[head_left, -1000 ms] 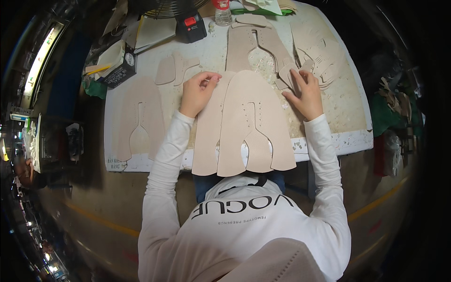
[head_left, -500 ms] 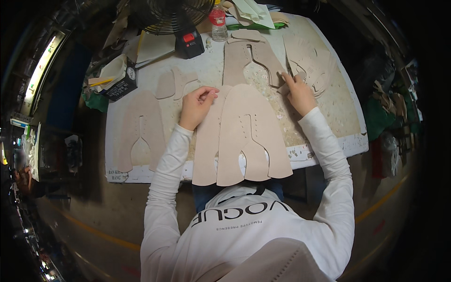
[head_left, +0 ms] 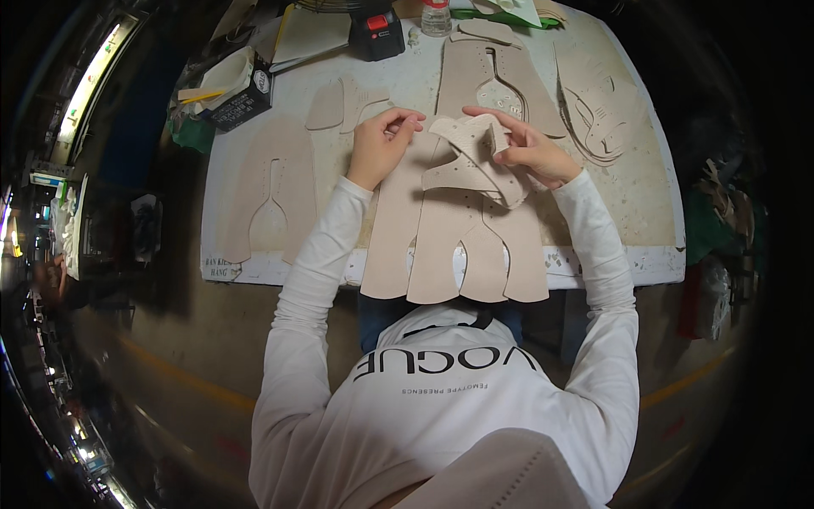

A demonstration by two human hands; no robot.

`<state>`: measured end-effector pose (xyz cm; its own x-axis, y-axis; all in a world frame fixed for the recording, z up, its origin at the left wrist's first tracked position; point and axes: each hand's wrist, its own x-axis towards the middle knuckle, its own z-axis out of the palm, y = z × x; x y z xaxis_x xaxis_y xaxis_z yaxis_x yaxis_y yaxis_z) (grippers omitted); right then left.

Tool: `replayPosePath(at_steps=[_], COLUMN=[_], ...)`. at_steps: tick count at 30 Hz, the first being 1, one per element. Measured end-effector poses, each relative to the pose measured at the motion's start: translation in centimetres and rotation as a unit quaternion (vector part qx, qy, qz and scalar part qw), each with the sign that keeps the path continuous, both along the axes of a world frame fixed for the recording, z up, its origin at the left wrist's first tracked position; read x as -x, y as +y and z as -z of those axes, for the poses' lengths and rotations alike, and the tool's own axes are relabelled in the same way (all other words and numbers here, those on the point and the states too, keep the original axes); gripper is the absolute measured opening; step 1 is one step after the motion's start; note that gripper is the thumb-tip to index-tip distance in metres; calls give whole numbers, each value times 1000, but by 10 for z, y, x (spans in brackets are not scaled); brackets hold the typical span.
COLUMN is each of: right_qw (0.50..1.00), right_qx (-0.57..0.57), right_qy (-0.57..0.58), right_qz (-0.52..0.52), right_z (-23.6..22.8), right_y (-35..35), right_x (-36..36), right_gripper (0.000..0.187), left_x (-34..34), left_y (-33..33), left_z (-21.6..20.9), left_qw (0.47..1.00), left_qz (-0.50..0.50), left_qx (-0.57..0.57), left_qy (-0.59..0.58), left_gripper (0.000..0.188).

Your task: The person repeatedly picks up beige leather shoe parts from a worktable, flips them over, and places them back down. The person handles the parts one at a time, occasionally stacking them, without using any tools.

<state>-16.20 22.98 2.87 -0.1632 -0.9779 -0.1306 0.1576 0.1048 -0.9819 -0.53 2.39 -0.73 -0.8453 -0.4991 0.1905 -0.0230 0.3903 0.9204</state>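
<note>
My right hand point(head_left: 538, 155) is closed on a small bundle of beige shoe-upper pieces point(head_left: 471, 174), pinched between thumb and fingers. These pieces are curled, with small punched holes and curved cut edges. They are raised over a large beige shoe-upper panel point(head_left: 437, 263), which lies partly over another panel point(head_left: 390, 254); both reach past the table's near edge. My left hand point(head_left: 381, 148) hovers beside the upper left of these panels. Its fingers are curled in toward the thumb, and nothing shows between them.
More beige panels lie at left point(head_left: 246, 195) and far centre point(head_left: 462, 72); a stack of perforated pieces point(head_left: 598, 119) sits at right. Along the back of the table point(head_left: 653, 229) stand a black box point(head_left: 242, 102), a fan base point(head_left: 377, 38) and a bottle point(head_left: 436, 19).
My right hand has picked up the curled pieces from the table's right side and brought them left over the front panels. My left hand stays near their upper left. The view has shifted.
</note>
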Motion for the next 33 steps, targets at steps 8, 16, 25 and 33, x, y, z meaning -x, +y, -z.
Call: replayPosePath(at_steps=[8,16,25,33], right_qw=[938,794,916,908], right_qx=[62,35,46,124], right_qy=[279,568,287,125], right_qz=[195,214,275,381], right_z=[32,46,43,21], right_y=[-1,-2,-1,19], right_x=[12,-2,11,37], right_gripper=[35,33,16,27], left_x=[0,-13,-12,-4], left_y=[12,27,12,6], left_z=[-1,-5,-3,-3], left_qw=[999,965,981,899], left_qz=[13,169,101,78], left_qx=[41,189,93,-430], left_qy=[0,-59,-133,35], left_gripper=[14,30,33,22])
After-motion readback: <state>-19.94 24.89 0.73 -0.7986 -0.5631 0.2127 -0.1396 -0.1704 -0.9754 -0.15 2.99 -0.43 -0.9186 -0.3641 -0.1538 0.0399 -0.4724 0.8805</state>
